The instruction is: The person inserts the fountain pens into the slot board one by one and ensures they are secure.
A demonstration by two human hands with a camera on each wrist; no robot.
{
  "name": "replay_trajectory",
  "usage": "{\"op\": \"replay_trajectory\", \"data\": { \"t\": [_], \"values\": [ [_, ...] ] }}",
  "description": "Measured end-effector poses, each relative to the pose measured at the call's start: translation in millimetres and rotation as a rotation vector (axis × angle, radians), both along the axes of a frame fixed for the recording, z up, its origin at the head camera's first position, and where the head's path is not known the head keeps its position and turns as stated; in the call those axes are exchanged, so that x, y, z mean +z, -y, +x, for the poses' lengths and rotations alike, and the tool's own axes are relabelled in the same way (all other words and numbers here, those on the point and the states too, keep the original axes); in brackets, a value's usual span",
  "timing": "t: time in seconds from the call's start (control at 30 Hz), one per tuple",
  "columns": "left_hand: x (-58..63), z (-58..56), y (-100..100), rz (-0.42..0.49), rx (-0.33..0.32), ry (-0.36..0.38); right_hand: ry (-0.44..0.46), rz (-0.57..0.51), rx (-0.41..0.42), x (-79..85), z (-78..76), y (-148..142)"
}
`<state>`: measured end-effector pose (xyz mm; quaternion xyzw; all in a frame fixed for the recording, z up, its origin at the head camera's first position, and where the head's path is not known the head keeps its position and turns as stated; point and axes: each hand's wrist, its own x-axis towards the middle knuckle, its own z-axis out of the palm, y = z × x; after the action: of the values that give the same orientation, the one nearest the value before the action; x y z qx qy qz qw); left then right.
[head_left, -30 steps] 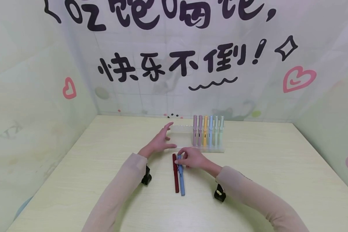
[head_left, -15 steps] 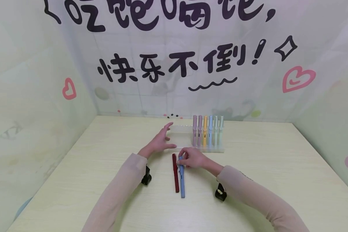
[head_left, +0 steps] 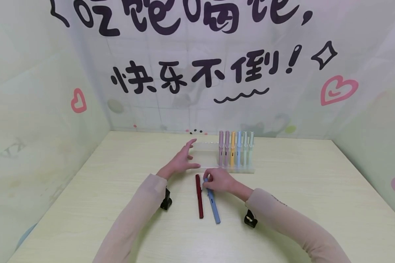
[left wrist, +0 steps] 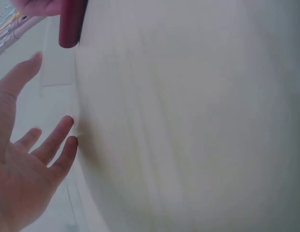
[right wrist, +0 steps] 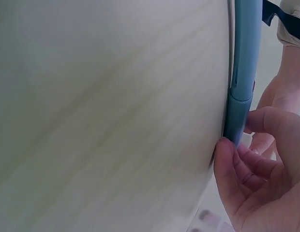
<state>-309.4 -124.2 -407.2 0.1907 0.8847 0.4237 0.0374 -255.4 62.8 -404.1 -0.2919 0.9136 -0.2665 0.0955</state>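
Observation:
My right hand pinches the capped end of a blue pen, thumb and fingertips around it. The pen lies slanted, its far end pointing toward me and a little right. In the right wrist view the blue pen runs up from the fingertips. Just left of it a dark red pen lies on the table. My left hand is spread at the left end of a clear pen rack, thumb by its front edge. In the left wrist view its fingers are apart, with clear plastic behind them.
Several pens stand upright in the right part of the rack: purple ones, a yellow pen, a light blue one and pale green ones. A printed cloth wall rises behind the pale wooden table.
The blue pen has moved slightly toward me and right, away from the red pen, and its lower end has swung right. My right hand has shifted slightly right; my left hand stays put.

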Motion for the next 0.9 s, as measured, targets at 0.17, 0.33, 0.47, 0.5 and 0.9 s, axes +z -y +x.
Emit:
{"op": "replay_trajectory", "data": {
  "t": [0.17,0.33,0.47,0.5,0.9],
  "values": [
    [-0.3,0.4,1,0.003,-0.006,0.0,-0.072,0.047,0.018,-0.3,0.6,1],
    [-0.9,0.5,1,0.004,-0.011,0.001,-0.057,0.038,0.003,-1.1,0.4,0],
    [-1.3,0.5,1,0.002,-0.013,-0.002,-0.025,-0.005,-0.014,-2.6,-0.5,-2],
    [-1.2,0.7,1,0.001,-0.014,-0.003,-0.02,-0.019,-0.014,-2.7,-0.9,-3],
    [-0.8,0.2,-1,-0.004,0.013,0.009,0.068,-0.244,-0.005,4.5,-7.3,-16]
  ]
}}
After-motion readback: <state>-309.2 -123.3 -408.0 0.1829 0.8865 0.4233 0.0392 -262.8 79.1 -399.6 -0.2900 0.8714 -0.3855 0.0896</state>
